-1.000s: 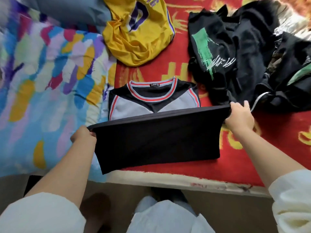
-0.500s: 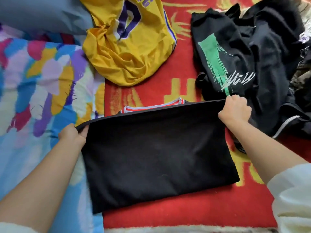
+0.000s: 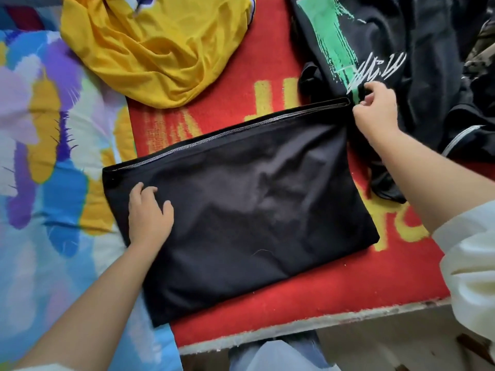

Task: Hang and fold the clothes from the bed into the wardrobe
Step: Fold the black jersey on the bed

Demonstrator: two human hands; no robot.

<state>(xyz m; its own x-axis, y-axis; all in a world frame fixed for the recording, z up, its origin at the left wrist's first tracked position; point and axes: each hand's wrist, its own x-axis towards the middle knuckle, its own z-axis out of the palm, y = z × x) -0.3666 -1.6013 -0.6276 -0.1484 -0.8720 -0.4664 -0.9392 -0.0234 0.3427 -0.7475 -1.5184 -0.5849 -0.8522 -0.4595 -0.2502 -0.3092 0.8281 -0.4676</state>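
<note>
A folded black shirt [image 3: 249, 199] lies flat on a red bed cover [image 3: 316, 287]. The left hand [image 3: 148, 212] rests on its near-left part, fingers spread; the right hand [image 3: 375, 111] hovers curled at its far-right corner. A crumpled yellow jersey [image 3: 158, 46] and black clothes [image 3: 407, 62] lie beyond

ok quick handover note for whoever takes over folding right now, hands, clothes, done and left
Left hand: open, resting flat on the black top near its left edge.
Right hand: at the top's far right corner, fingers curled; whether it has a grip on the hem is unclear.
Black top: folded in half, flat on the red blanket at the bed's near edge.
Yellow jersey: crumpled, unfolded, beyond it.
Black pile with green print: unfolded, far right.
Left: finish folding the top, do the jersey and pile, put everything in the wardrobe, which is not in view.
</note>
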